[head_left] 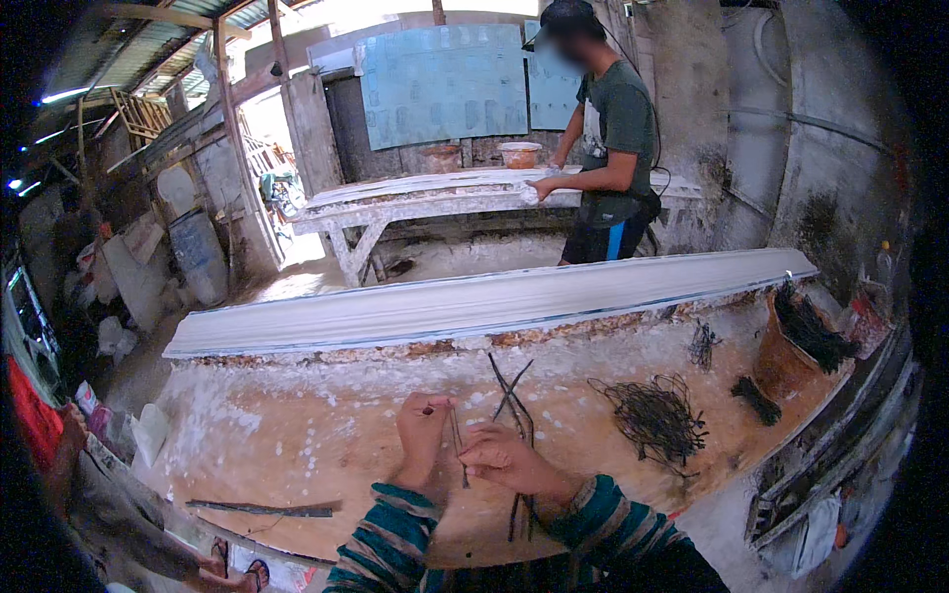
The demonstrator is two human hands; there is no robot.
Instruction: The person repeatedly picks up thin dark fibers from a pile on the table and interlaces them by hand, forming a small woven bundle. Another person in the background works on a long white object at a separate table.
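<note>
My left hand [420, 435] pinches the upper end of a thin dark wire piece [458, 445] above a plaster-crusted workbench [297, 435]. My right hand [509, 460] holds the wire's lower part, fingers curled round it. Both hands are close together near the bench's front middle. Just past my right hand lie a few longer dark wire strands [514, 395], crossed on the bench. A tangled heap of dark wire [657, 420] rests to the right. A long white plaster moulding [494, 301] lies along the bench's far side.
A brown pot [786, 361] holding dark wire bundles stands at the bench's right end. A flat dark blade [262, 509] lies at the front left. Behind, another person [613, 148] works at a second white bench [435, 193] bearing two bowls.
</note>
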